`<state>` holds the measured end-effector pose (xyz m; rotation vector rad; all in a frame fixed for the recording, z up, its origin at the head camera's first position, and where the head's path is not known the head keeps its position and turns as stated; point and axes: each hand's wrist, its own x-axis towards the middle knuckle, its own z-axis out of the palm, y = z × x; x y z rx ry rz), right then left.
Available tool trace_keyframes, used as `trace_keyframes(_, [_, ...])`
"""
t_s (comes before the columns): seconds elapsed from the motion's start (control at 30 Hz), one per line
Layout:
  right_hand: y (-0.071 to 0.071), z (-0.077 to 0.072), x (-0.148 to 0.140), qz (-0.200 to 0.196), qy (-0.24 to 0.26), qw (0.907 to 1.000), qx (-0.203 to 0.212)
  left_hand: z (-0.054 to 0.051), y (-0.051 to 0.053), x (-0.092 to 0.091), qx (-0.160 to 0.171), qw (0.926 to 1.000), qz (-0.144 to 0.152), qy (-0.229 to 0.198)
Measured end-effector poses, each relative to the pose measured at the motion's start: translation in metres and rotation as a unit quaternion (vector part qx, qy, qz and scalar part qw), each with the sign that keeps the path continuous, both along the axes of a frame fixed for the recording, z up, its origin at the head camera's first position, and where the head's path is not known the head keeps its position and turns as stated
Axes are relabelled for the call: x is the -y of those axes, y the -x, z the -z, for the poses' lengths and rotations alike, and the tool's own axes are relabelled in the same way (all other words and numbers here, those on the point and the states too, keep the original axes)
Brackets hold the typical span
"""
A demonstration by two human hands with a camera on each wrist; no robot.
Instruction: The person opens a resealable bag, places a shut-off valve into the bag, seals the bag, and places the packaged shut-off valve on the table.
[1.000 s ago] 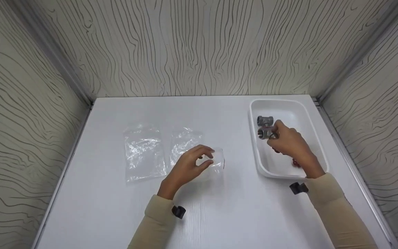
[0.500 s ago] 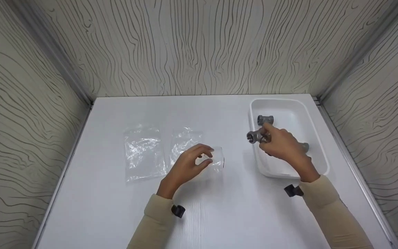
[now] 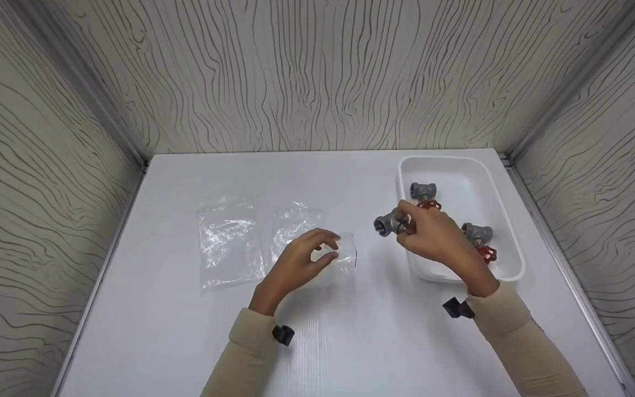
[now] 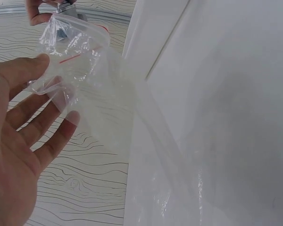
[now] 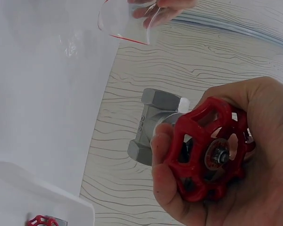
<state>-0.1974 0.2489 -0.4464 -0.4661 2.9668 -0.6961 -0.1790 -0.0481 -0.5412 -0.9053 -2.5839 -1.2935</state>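
Note:
My right hand grips a grey metal gate valve just left of the tray, off the table. Its red handwheel sits against my palm in the right wrist view, with fingers curled round its neck. My left hand holds a clear zip bag up off the table, thumb on one side and fingers spread behind the film. The bag's mouth, marked by a red line, gapes towards the valve. How firmly the fingertips pinch the film is hard to see.
A white tray stands at the right with two more gate valves, one at the back and one nearer. Two flat clear bags lie on the white table. Wood-patterned walls enclose the back and sides.
My right hand has lifted the gate valve out of the tray and carried it left, over the rim, towards the bag. The left hand has stayed almost still with the bag.

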Motion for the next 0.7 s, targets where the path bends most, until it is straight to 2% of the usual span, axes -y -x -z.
trace_keyframes(0.27, [-0.010, -0.005, 0.015, -0.039, -0.008, 0.9987, -0.033, -0.001, 0.000, 0.000, 0.001, 1.0000, -0.006, 0.004])
trace_keyframes(0.57, [-0.022, -0.011, 0.028, -0.071, -0.026, 0.9965, -0.036, -0.001, 0.000, 0.000, -0.007, 1.0000, 0.001, -0.003])
trace_keyframes(0.7, [-0.027, -0.012, 0.034, -0.089, -0.027, 0.9950, -0.037, -0.003, 0.000, 0.000, 0.000, 1.0000, 0.002, -0.003])
